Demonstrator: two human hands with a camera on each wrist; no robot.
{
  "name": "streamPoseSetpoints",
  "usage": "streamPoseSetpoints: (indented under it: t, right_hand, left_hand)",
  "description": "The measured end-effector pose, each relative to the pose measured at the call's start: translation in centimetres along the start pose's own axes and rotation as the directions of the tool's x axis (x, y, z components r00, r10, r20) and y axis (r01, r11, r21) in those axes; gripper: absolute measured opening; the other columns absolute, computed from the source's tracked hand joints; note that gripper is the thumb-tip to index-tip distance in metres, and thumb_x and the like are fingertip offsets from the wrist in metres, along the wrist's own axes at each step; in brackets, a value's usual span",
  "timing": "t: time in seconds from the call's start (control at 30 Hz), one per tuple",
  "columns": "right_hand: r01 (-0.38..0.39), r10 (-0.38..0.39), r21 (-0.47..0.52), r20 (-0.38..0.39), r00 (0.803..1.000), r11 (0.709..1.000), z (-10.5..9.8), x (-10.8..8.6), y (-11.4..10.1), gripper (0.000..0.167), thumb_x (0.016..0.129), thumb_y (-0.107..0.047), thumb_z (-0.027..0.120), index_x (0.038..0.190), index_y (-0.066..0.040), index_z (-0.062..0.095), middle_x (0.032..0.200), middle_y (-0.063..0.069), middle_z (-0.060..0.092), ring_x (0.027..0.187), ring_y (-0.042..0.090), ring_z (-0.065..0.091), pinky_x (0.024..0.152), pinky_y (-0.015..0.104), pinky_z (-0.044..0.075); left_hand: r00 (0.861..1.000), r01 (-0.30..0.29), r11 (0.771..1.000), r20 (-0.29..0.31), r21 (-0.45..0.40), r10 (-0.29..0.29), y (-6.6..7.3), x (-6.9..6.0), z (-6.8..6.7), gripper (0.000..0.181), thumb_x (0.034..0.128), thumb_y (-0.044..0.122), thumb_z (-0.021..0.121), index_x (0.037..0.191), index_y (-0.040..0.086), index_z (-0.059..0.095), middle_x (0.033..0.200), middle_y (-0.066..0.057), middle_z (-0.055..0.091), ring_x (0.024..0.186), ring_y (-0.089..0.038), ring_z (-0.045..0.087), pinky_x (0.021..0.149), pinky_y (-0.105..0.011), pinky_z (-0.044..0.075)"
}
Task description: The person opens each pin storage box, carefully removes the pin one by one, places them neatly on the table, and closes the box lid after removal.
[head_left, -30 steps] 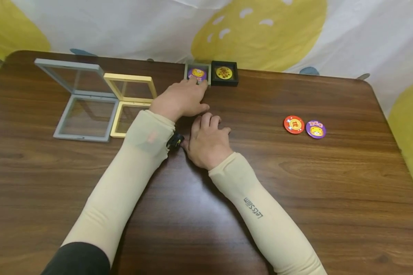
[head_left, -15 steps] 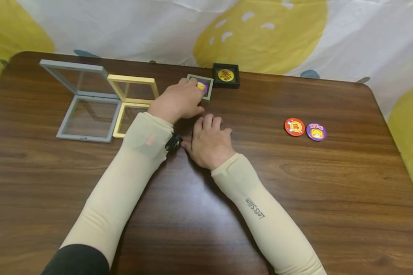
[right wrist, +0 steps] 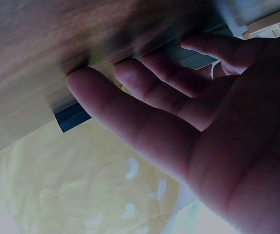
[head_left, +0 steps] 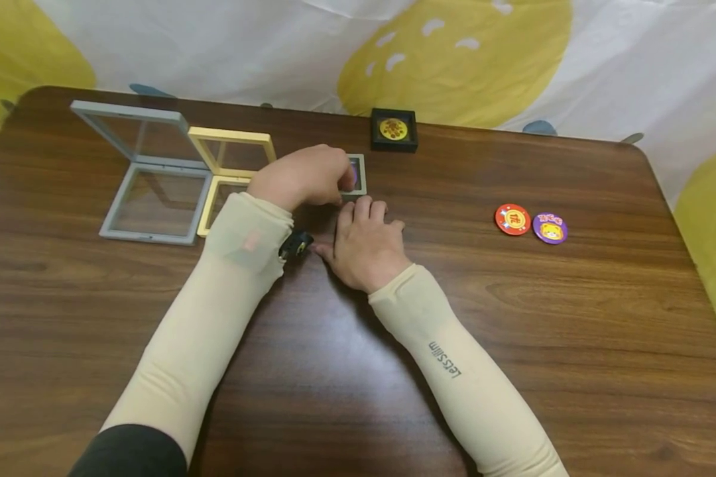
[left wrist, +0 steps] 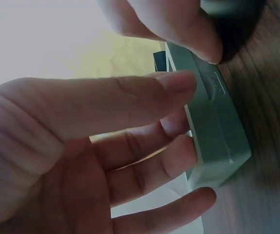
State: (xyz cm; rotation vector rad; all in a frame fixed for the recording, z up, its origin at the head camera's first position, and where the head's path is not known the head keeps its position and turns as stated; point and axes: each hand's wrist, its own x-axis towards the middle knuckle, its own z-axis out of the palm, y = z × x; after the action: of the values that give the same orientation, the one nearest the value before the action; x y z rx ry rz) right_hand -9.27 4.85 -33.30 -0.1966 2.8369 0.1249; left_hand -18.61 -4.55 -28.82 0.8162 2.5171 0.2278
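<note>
Fingers bent, the left hand (head_left: 304, 175) touches a small green-grey square frame (left wrist: 215, 129), its thumb by the near edge; whether it truly grips I cannot tell. Just beside it, the right hand (head_left: 370, 248) holds nothing, fingers loosely extended toward the table, their tips at the frame's near side. Under the left fingers, a sliver of a purple badge (head_left: 355, 174) shows inside the frame. A small black device (head_left: 295, 246) sits at the left cuff.

To the left of the left hand, a pale-yellow square frame (head_left: 229, 135) stands hinged open, with a larger blue-grey square frame (head_left: 149, 236), also open, beyond it. Past the hands, near the table's far edge, a black square frame (head_left: 394, 146) holds a yellow round badge (head_left: 393, 129). Well to the right of the right hand lie a red round badge (head_left: 512, 219) and, just beside it, a purple round badge with a yellow bear (head_left: 551, 228). Everything rests on a dark brown wood-grain table (head_left: 602, 344).
</note>
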Motion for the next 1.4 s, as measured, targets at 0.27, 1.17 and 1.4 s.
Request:
streamPoseSetpoints:
  t: [0.27,1.17,1.4]
  right_hand:
    - [0.019,-0.018,0.047,-0.035,0.999,0.999,-0.1,0.2,0.6,0.079,0.088,-0.068,0.043,0.137,-0.006,0.04,0.131,0.017,0.041,0.12,0.033,0.041,0.088,0.054,0.046]
    - [0.009,-0.006,0.097,-0.024,1.0,0.995,-0.5,0.7,1.4,0.075,0.086,-0.064,0.051,0.137,-0.01,0.041,0.128,0.015,0.042,0.12,0.032,0.042,0.086,0.052,0.047]
    - [0.006,-0.004,0.121,-0.02,1.0,0.993,-0.6,0.7,1.5,0.074,0.087,-0.062,0.052,0.138,-0.011,0.04,0.13,0.015,0.041,0.123,0.033,0.041,0.087,0.054,0.046]
  left_hand:
    - [0.999,0.045,0.998,-0.027,0.05,-0.044,0.2,0.0,0.1,0.027,0.0885,0.009,0.055,0.113,0.011,0.067,0.121,-0.008,0.062,0.11,-0.025,0.054,0.098,-0.041,0.044]
    - [0.985,0.172,0.959,-0.064,0.224,-0.162,1.3,-0.7,0.9,0.043,0.0924,0.018,0.052,0.134,0.007,0.048,0.135,-0.019,0.046,0.124,-0.036,0.037,0.103,-0.051,0.037]
    - [0.991,0.136,0.973,-0.021,0.186,-0.134,1.2,-0.7,0.9,0.057,0.0897,0.019,0.058,0.143,0.012,0.039,0.145,-0.017,0.038,0.135,-0.038,0.033,0.109,-0.053,0.032]
